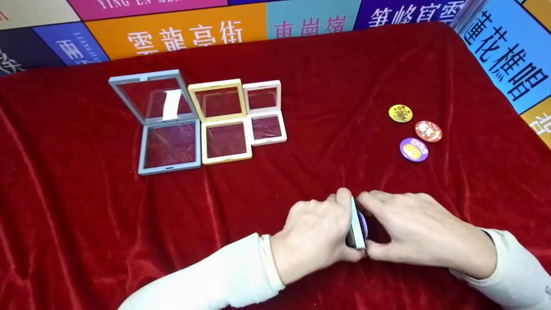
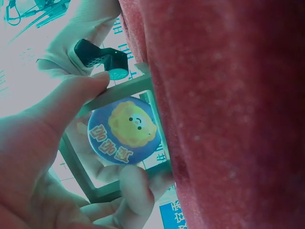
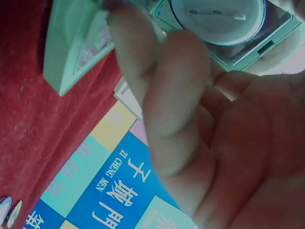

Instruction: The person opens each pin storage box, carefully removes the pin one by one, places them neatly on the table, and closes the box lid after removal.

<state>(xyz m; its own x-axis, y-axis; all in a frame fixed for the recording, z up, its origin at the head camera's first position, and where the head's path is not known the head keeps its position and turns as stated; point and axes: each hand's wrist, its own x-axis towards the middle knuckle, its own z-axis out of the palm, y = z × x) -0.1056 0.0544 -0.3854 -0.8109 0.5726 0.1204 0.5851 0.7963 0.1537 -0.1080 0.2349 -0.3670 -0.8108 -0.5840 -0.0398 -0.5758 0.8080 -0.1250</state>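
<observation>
My left hand (image 1: 318, 228) grips a small pale green display frame (image 1: 354, 228) by its edges, tilted nearly edge-on to the head view. A round purple-blue button badge (image 2: 126, 129) with a smiling yellow character shows through its clear film in the left wrist view. My right hand (image 1: 424, 228) faces the frame from the other side, thumb and fingers curled round the badge's edge. In the right wrist view the badge's white back (image 3: 217, 26) carries a safety pin. Another pale green frame part (image 3: 64, 62) stands at upper left there.
Three opened display frames stand at the back left: grey-blue (image 1: 170, 170), yellow (image 1: 226, 160) and white (image 1: 269, 140). Three button badges lie at the right: yellow (image 1: 400, 113), red (image 1: 428, 131) and purple (image 1: 414, 150). A red velvet cloth (image 1: 323, 86) covers the table.
</observation>
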